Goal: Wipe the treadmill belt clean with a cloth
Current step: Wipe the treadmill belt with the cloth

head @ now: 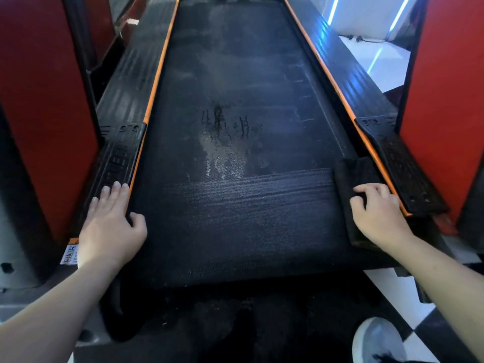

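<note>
Cloth point(351, 176) at belt point(235, 218) edge, under right hand point(379, 213), fingers curled gripping it; left hand point(110, 226) spread

We see a black treadmill belt point(235, 231) with a fine dotted weave. Across its near part runs a band of pale grey horizontal streaks. At the middle sits a whitish-grey blotch point(222, 158) crossed by darker vertical smears, and the far stretch is hazed dull grey. A thin orange strip point(154, 85) edges the belt on the left, and another point(332, 82) on the right. The side rails point(131, 82) are black with ribbed lines. The cloth point(351, 174) at near right is black. We find red panels point(39, 100) at left and right. At near right we note a black-and-white chequered floor point(392, 297) and a white shoe point(374, 341), and at far right blue-white light strips point(332, 9).
</note>
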A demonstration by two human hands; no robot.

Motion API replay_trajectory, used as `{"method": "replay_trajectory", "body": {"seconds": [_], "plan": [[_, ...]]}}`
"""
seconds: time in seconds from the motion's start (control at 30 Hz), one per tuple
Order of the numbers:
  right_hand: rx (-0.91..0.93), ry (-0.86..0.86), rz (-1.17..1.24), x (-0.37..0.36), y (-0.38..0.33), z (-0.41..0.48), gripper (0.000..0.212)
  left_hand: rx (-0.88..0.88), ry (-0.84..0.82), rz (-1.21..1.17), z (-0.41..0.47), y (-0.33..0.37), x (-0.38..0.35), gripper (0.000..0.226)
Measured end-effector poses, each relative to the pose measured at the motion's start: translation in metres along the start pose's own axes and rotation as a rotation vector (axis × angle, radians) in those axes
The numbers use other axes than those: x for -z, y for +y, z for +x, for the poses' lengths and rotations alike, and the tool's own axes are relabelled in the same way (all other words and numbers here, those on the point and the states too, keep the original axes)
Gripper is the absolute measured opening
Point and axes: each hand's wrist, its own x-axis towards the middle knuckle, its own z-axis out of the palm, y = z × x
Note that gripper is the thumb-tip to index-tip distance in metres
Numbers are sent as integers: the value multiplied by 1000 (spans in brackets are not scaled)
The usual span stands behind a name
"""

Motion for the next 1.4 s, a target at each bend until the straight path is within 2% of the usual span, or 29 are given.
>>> {"method": "replay_trajectory", "body": {"seconds": [0.13, 0.37, 0.57, 0.63, 0.73, 0.87, 0.93, 1.0, 1.1, 1.27, 1.4], "plan": [[8, -10, -65, -5, -7, -7, 52, 2, 1, 7, 1, 0, -1, 76], [111, 21, 15, -20, -49, -17, 45, 0, -9, 8, 0, 1, 1, 76], [268, -75, 88, -60, -136, -32, 48, -1, -14, -9, 1, 0, 1, 75], [341, -110, 107, -76, -168, -39, 47, 27, -12, -71, 0, 1, 2, 69], [455, -160, 90, -94, -215, -54, 44, 178, 5, -260, -4, 6, 6, 56], [583, -249, 110, -115, -266, -74, 40, 219, 31, -376, -4, 7, 9, 52], [634, -289, 122, -125, -284, -82, 38, 238, 33, -397, -4, 5, 8, 58], [646, -337, 156, -133, -298, -86, 32, 249, 54, -441, -4, 4, 8, 72], [644, -414, 205, -140, -316, -88, 29, 268, 58, -471, -4, 5, 9, 78], [680, -501, 238, -148, -325, -87, 35, 247, 40, -421, -8, 8, 12, 69], [644, -454, 308, -146, -313, -84, 39, 265, 41, -410, -7, 9, 14, 63]]}}
